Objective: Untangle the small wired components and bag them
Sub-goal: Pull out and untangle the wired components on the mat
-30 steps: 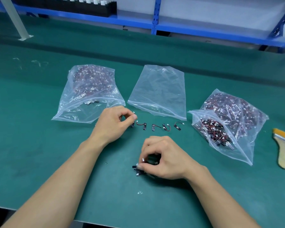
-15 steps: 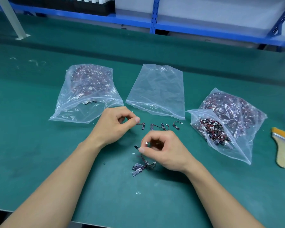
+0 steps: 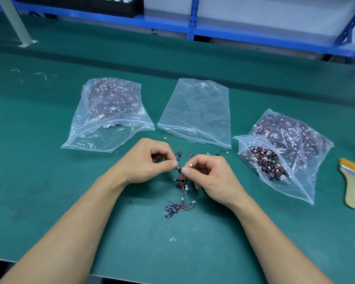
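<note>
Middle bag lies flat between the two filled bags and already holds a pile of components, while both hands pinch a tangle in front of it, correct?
Not quite: in the head view the middle bag is empty. It does lie flat between the filled left bag and right bag, while the left hand and right hand pinch a tangle in front of it.

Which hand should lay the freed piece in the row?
Probably the left hand: its grip pinches the black piece, right beside the row. The right hand pinches a white plug with the tangle hanging below.
</note>
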Demonstrator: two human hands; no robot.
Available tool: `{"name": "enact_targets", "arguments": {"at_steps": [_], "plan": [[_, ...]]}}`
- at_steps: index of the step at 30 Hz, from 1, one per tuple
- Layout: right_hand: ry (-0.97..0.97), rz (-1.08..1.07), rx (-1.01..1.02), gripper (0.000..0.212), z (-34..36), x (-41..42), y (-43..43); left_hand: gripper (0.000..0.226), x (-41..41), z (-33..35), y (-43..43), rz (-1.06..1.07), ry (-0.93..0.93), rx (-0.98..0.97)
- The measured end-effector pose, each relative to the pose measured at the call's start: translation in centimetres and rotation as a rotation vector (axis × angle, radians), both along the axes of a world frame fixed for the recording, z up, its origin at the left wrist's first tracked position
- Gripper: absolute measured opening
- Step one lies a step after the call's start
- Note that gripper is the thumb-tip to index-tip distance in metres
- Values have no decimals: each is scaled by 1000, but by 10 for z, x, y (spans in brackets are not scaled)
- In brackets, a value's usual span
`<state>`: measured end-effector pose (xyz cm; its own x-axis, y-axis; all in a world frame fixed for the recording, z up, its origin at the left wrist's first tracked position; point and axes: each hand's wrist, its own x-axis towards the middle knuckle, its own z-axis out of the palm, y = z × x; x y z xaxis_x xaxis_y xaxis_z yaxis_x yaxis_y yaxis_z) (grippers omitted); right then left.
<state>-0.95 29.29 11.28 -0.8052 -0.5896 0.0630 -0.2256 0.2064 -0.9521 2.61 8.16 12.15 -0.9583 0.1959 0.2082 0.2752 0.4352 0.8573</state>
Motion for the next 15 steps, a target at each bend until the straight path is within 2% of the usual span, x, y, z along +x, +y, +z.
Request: {"name": "enact_targets", "arguments": {"at_steps": [7, 15], "plan": [[-6, 22, 38, 22, -1, -4, 6, 16, -1, 2, -6, 95, 3, -28], [80, 107, 158, 17, -3, -3, 9, 13, -3, -3, -21, 186, 34, -108]]}}
